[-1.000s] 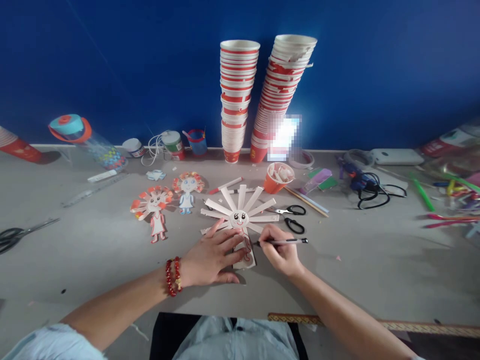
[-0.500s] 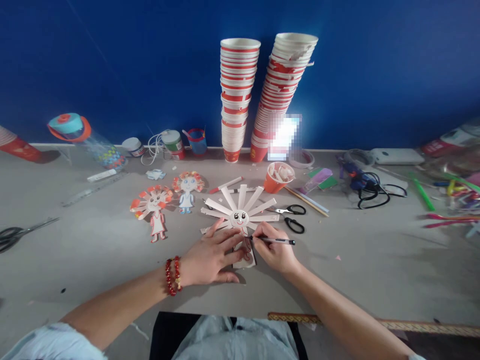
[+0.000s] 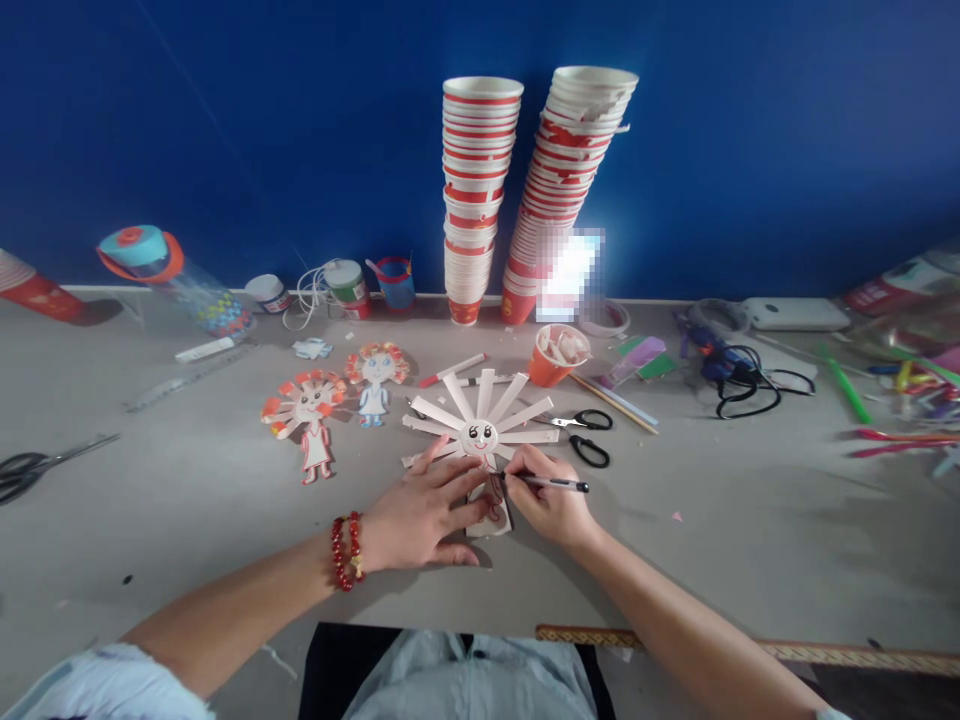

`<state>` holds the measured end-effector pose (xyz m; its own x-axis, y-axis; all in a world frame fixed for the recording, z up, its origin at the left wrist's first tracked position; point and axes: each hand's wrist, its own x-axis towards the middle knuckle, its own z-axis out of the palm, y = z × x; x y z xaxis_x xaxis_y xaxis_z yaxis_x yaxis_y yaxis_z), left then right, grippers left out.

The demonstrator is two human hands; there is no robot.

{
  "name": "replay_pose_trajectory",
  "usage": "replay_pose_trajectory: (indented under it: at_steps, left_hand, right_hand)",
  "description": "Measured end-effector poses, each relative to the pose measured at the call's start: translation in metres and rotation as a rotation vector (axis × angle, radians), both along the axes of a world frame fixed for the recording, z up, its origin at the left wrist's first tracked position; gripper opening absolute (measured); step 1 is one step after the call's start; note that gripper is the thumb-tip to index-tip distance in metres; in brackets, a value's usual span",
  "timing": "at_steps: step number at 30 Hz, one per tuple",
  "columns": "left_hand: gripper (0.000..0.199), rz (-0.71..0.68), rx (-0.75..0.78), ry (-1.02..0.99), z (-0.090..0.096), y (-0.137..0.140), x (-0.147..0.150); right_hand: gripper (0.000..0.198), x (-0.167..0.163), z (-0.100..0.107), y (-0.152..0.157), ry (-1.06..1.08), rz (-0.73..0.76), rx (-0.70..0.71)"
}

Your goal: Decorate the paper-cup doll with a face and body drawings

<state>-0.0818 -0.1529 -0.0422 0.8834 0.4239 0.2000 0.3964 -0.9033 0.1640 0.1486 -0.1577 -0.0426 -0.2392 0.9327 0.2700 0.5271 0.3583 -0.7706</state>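
At far left, dark scissors [image 3: 54, 463] point towards 2 coloured paper dolls [image 3: 315, 450], a broad stretch of counter [image 3: 180, 480] between. Next, the left hand [image 3: 420, 508], grip spread and palm down, covers part of the white paper doll [image 3: 478, 440], which lies mid-counter, back from the front edge, strips fanning away. The right hand [image 3: 556, 510] has its grip pinching a pen [image 3: 555, 483], tip at the doll's right side; I cannot tell if it touches. Just behind, black-handled scissors [image 3: 568, 422] limit room. Further right, wide counter separates that hand from a green stick [image 3: 847, 388].
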Motion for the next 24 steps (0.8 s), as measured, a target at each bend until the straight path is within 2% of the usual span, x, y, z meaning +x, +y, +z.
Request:
replay_pose_trajectory:
  at_steps: [10,24]
  left_hand:
    - [0.058,0.003,0.008,-0.008,-0.0016,-0.0005,0.0007]
    - [0.062,-0.006,0.038,0.053,0.0019,0.0005,0.0007]
  right_hand:
    - [0.009,0.0005,0.0034,0.0001,0.008,0.023,0.024]
    - [0.009,0.0027,0.0036,-0.0015,0.067,0.068,-0.059]
